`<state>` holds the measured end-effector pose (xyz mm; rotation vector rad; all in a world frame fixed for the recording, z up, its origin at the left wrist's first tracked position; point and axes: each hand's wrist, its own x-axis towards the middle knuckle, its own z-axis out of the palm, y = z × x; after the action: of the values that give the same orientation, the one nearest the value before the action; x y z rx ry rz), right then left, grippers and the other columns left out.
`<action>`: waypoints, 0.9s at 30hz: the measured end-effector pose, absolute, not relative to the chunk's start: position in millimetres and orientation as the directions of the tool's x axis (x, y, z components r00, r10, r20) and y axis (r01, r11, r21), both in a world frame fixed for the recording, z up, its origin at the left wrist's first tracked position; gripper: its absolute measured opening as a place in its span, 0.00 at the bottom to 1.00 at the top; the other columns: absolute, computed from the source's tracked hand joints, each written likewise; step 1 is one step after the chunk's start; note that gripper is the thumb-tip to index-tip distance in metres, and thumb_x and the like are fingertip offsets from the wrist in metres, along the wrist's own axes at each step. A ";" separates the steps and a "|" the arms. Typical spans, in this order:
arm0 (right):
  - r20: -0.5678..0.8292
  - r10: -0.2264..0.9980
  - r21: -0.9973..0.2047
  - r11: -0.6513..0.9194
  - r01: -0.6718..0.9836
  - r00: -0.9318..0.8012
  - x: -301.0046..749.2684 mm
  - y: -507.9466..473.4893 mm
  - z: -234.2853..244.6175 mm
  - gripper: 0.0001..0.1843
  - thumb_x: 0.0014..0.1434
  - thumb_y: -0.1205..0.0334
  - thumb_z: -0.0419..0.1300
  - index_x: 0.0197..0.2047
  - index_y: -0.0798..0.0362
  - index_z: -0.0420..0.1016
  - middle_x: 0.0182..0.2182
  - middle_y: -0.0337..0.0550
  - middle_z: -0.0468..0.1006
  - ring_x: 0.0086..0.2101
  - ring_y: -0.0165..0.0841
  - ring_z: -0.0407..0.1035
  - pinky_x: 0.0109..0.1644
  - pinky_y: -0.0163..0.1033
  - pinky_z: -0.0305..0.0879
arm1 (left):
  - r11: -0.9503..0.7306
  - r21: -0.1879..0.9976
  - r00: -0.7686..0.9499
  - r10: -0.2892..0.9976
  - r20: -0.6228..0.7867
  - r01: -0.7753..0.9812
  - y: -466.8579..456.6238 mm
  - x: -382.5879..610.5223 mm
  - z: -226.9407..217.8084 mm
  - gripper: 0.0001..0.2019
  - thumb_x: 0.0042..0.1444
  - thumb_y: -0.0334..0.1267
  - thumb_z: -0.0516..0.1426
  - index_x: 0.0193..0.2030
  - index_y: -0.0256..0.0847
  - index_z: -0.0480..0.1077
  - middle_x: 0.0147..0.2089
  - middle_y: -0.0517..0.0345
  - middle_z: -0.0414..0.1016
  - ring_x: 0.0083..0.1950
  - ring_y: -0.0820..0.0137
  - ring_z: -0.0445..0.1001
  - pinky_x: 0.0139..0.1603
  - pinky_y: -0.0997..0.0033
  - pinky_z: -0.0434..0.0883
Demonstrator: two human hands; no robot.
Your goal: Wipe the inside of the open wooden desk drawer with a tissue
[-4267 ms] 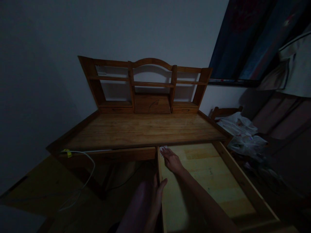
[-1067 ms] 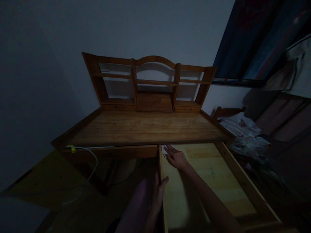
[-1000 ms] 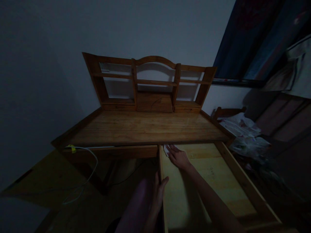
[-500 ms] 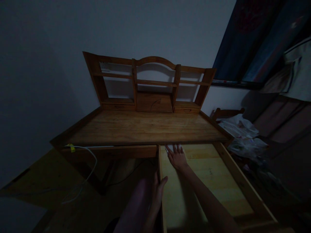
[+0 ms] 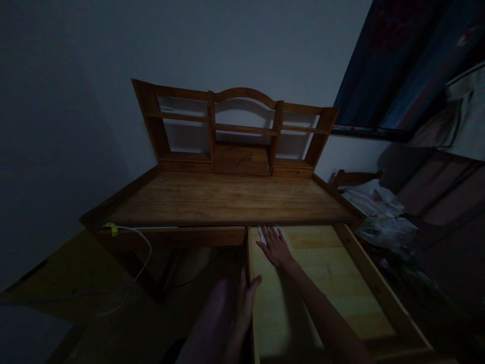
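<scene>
The pulled-out wooden drawer [image 5: 364,283] has a pale bottom board and darker sides. My right hand [image 5: 276,248] lies flat inside it, in the back left corner. Under its stretched fingers is a white piece of cloth or paper [image 5: 262,235], mostly covered by the hand. My left hand [image 5: 247,298] grips the drawer's left side wall [image 5: 250,263], thumb over the inner edge and fingers outside.
Above the drawer is the wooden desktop [image 5: 235,199] with a shelf unit [image 5: 242,129] against the wall. A white cable [image 5: 148,247] hangs at the left. On the right, plastic bags [image 5: 373,197] lie by a chair [image 5: 358,176]. A leg is beneath the desk.
My right hand has shifted slightly toward me, and the white piece under it has moved a little. My left hand stays on the drawer wall.
</scene>
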<state>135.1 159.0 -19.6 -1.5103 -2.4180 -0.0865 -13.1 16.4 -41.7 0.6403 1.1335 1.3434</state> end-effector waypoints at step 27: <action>0.266 0.835 -0.135 0.526 0.840 -0.481 135.2 163.9 -17.2 0.37 0.72 0.44 0.34 0.75 0.57 0.43 0.73 0.49 0.49 0.71 0.40 0.44 0.74 0.51 0.42 | 0.194 0.879 -0.144 0.949 -0.281 -0.435 11.0 -14.2 -7.9 0.38 0.44 0.53 0.65 0.63 0.48 0.66 0.52 0.49 0.80 0.56 0.47 0.77 0.53 0.55 0.75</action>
<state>135.2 163.9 -17.2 -1.3977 -2.4706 -0.0201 -14.2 11.0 -7.9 0.6102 1.1331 1.3396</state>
